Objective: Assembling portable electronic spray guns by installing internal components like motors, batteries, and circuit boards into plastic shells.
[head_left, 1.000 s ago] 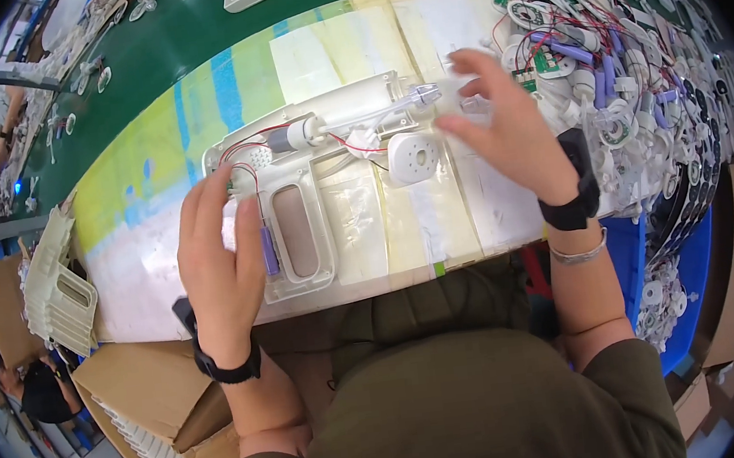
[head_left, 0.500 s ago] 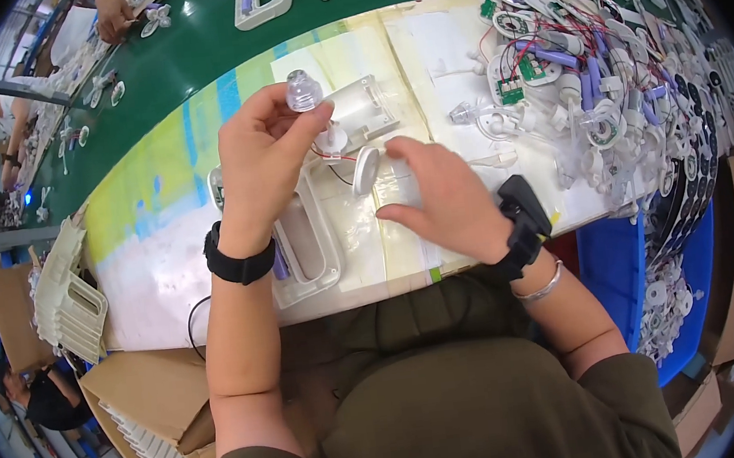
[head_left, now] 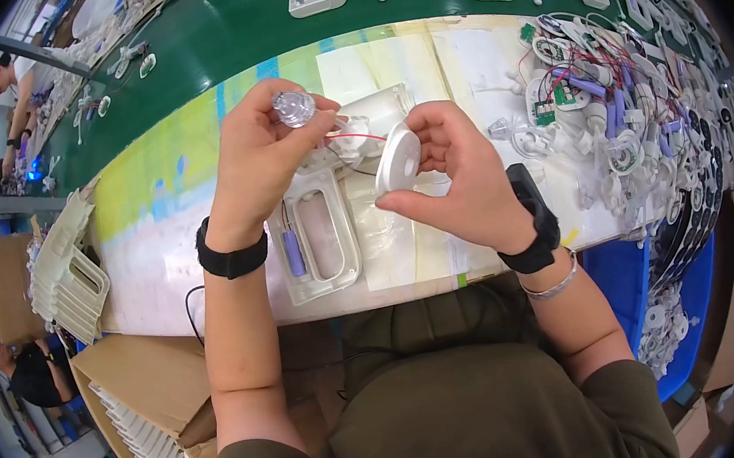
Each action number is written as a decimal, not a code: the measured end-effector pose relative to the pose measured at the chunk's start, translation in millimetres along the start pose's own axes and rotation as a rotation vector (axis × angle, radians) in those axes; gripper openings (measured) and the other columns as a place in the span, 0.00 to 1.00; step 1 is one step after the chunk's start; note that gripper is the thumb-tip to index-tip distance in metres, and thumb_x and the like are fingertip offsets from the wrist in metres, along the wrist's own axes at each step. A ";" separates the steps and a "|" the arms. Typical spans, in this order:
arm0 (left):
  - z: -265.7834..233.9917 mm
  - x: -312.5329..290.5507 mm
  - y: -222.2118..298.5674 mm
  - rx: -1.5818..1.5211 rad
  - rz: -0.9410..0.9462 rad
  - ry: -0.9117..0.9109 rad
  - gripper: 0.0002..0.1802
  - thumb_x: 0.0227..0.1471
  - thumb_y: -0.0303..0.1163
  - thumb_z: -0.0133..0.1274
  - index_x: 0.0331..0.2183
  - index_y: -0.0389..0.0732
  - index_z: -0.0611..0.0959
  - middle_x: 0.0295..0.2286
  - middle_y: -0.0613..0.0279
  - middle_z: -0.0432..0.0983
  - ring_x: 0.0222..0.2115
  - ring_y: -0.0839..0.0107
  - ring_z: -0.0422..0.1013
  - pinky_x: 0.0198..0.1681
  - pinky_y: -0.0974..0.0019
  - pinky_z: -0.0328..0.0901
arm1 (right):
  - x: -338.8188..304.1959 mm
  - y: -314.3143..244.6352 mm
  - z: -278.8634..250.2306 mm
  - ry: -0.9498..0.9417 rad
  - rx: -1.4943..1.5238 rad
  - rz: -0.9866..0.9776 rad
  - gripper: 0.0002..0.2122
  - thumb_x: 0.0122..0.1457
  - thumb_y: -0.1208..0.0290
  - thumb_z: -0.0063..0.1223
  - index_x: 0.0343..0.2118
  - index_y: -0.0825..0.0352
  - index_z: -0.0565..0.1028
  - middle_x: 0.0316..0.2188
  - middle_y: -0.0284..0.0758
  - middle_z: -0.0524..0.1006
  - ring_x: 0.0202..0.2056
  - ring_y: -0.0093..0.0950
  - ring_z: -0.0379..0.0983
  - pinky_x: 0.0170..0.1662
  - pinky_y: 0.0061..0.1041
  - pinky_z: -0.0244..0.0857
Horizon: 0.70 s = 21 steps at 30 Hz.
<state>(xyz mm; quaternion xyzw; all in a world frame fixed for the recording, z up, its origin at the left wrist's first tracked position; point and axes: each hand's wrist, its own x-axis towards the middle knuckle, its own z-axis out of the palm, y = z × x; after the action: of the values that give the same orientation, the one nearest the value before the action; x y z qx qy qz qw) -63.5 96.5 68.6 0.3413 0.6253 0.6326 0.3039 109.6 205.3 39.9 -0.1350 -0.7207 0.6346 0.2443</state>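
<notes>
My left hand (head_left: 263,155) pinches a clear ribbed plastic nozzle (head_left: 294,109) between thumb and fingers, above the table. My right hand (head_left: 460,179) is closed on the rim of a white round disc (head_left: 398,159) with a hole in its middle, tilted on edge. A red wire (head_left: 357,136) and a dark one run from the disc toward the parts by my left hand. Below lies an open white housing half (head_left: 349,249) with a large handle opening and a purple battery (head_left: 293,253). Another white shell (head_left: 376,105) lies behind, partly hidden by my hands.
A heap of wired parts (head_left: 605,114) covers the table's right side. White shells (head_left: 67,269) stack at the left edge. Beyond, a green conveyor (head_left: 214,48) carries housings. A blue bin (head_left: 619,283) stands at right, a cardboard box (head_left: 146,377) at lower left. Other people work at far left.
My right hand has reached in and taken hold of the white disc, which is now raised and turned. My left hand still holds the clear nozzle. The view has shifted slightly left.
</notes>
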 end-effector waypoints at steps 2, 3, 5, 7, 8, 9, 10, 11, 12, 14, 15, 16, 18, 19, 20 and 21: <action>1.1 0.3 -0.3 0.053 0.012 -0.020 0.10 0.46 0.22 0.56 0.33 0.34 0.73 0.31 0.56 0.77 0.30 0.72 0.74 0.33 0.73 0.69 | 0.1 -1.3 3.1 -0.044 -0.212 -0.228 0.23 0.42 0.70 0.66 0.41 0.68 0.68 0.31 0.36 0.72 0.32 0.30 0.71 0.38 0.24 0.66; 1.0 1.7 -1.5 0.063 0.009 0.029 0.10 0.47 0.22 0.56 0.33 0.34 0.73 0.31 0.56 0.77 0.30 0.72 0.74 0.34 0.73 0.69 | 0.1 -2.0 4.4 -0.083 -0.419 -0.459 0.21 0.42 0.71 0.65 0.40 0.68 0.69 0.30 0.36 0.72 0.31 0.30 0.71 0.36 0.24 0.66; -1.3 2.8 -4.6 0.069 0.008 0.085 0.10 0.47 0.23 0.56 0.33 0.34 0.73 0.31 0.56 0.77 0.30 0.72 0.74 0.34 0.73 0.69 | -4.5 0.4 5.3 -0.279 -0.464 -0.403 0.16 0.44 0.73 0.63 0.38 0.66 0.73 0.28 0.37 0.71 0.30 0.34 0.70 0.34 0.26 0.65; -3.6 0.8 -9.0 -0.152 -0.075 0.230 0.09 0.49 0.26 0.55 0.33 0.35 0.73 0.31 0.56 0.77 0.31 0.73 0.74 0.34 0.72 0.70 | -7.7 6.6 7.9 -0.256 -0.491 -0.282 0.13 0.45 0.76 0.60 0.36 0.65 0.73 0.27 0.37 0.71 0.30 0.36 0.69 0.32 0.28 0.64; -6.3 -0.6 -7.9 -0.154 -0.075 0.238 0.09 0.49 0.26 0.55 0.33 0.35 0.73 0.31 0.56 0.77 0.31 0.73 0.74 0.34 0.72 0.70 | -8.7 4.7 6.1 -0.203 -0.472 -0.242 0.12 0.45 0.78 0.60 0.34 0.66 0.74 0.26 0.36 0.71 0.29 0.34 0.69 0.32 0.27 0.64; -11.0 -3.5 -4.9 -0.214 -0.146 0.261 0.09 0.51 0.29 0.54 0.33 0.36 0.74 0.31 0.57 0.77 0.31 0.74 0.74 0.33 0.72 0.70 | -7.9 3.7 5.6 -0.211 -0.469 -0.243 0.12 0.45 0.78 0.60 0.34 0.66 0.74 0.26 0.36 0.71 0.29 0.34 0.69 0.32 0.27 0.64; -15.7 -6.5 -3.0 -0.274 -0.215 0.284 0.09 0.52 0.31 0.53 0.34 0.36 0.74 0.32 0.57 0.77 0.31 0.74 0.74 0.32 0.72 0.70 | -6.2 3.5 4.7 -0.108 -0.467 -0.287 0.11 0.44 0.79 0.60 0.33 0.67 0.74 0.26 0.36 0.71 0.28 0.33 0.69 0.31 0.26 0.64; -19.9 -8.9 -2.8 -0.273 -0.215 0.292 0.09 0.52 0.31 0.53 0.34 0.36 0.74 0.32 0.57 0.77 0.31 0.74 0.74 0.32 0.72 0.70 | -4.8 3.1 4.4 -0.004 -0.464 -0.330 0.10 0.44 0.81 0.59 0.32 0.67 0.75 0.26 0.36 0.71 0.28 0.32 0.69 0.30 0.26 0.64; -23.9 -8.3 -3.3 -0.267 -0.249 0.318 0.10 0.53 0.33 0.52 0.34 0.36 0.74 0.32 0.57 0.77 0.31 0.74 0.74 0.32 0.71 0.70 | -2.0 2.2 3.9 0.052 -0.461 -0.325 0.10 0.44 0.83 0.58 0.32 0.67 0.75 0.26 0.36 0.71 0.27 0.31 0.70 0.29 0.24 0.64; -30.6 -8.1 -2.8 -0.262 -0.282 0.347 0.11 0.54 0.35 0.50 0.34 0.36 0.74 0.32 0.56 0.76 0.31 0.74 0.74 0.31 0.71 0.70 | 2.8 7.5 1.2 0.061 -0.537 -0.365 0.11 0.43 0.84 0.58 0.32 0.67 0.76 0.26 0.36 0.71 0.27 0.30 0.69 0.29 0.24 0.64; -33.2 -10.0 -1.7 -0.292 -0.260 0.334 0.10 0.55 0.34 0.50 0.35 0.37 0.73 0.33 0.56 0.76 0.31 0.74 0.74 0.31 0.70 0.71 | 3.4 9.3 0.2 0.074 -0.610 -0.408 0.11 0.43 0.85 0.58 0.33 0.66 0.76 0.26 0.36 0.71 0.27 0.30 0.69 0.28 0.23 0.64; -36.0 -11.6 -0.9 -0.323 -0.239 0.320 0.10 0.55 0.34 0.49 0.35 0.37 0.73 0.34 0.56 0.76 0.31 0.74 0.75 0.32 0.69 0.72 | 2.8 9.3 0.2 0.075 -0.663 -0.388 0.13 0.42 0.86 0.56 0.33 0.65 0.76 0.26 0.35 0.70 0.27 0.30 0.69 0.28 0.24 0.64; -43.5 -12.6 -6.4 -0.400 -0.249 0.352 0.10 0.56 0.34 0.48 0.35 0.37 0.73 0.34 0.56 0.76 0.31 0.74 0.74 0.32 0.70 0.71 | 0.2 14.7 1.0 0.021 -0.712 -0.384 0.14 0.41 0.86 0.55 0.32 0.65 0.77 0.26 0.35 0.69 0.26 0.30 0.69 0.28 0.24 0.64; -45.9 -12.5 -9.3 -0.478 -0.260 0.379 0.10 0.56 0.33 0.47 0.36 0.37 0.74 0.34 0.57 0.76 0.31 0.74 0.74 0.32 0.71 0.70 | -1.4 17.1 1.6 -0.029 -0.762 -0.377 0.14 0.40 0.87 0.54 0.32 0.64 0.77 0.26 0.35 0.69 0.26 0.30 0.69 0.29 0.25 0.64; -47.5 -12.4 -11.5 -0.478 -0.261 0.383 0.10 0.56 0.33 0.47 0.36 0.37 0.74 0.34 0.57 0.76 0.31 0.74 0.74 0.32 0.71 0.70 | -2.3 17.7 3.2 -0.032 -0.760 -0.377 0.14 0.40 0.87 0.54 0.32 0.64 0.77 0.26 0.35 0.69 0.26 0.30 0.69 0.29 0.25 0.64; -49.1 -11.0 -12.4 -0.560 -0.286 0.492 0.09 0.56 0.33 0.46 0.36 0.37 0.74 0.34 0.58 0.76 0.31 0.73 0.74 0.32 0.70 0.70 | -2.1 18.3 6.4 -0.074 -0.757 -0.399 0.15 0.40 0.87 0.53 0.32 0.64 0.76 0.25 0.35 0.69 0.26 0.30 0.69 0.29 0.25 0.64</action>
<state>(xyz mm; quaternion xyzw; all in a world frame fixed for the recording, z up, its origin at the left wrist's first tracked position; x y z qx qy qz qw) -97.5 59.3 56.3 -0.0068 0.5240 0.7927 0.3113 105.9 201.8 21.2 -0.0503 -0.9230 0.2701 0.2695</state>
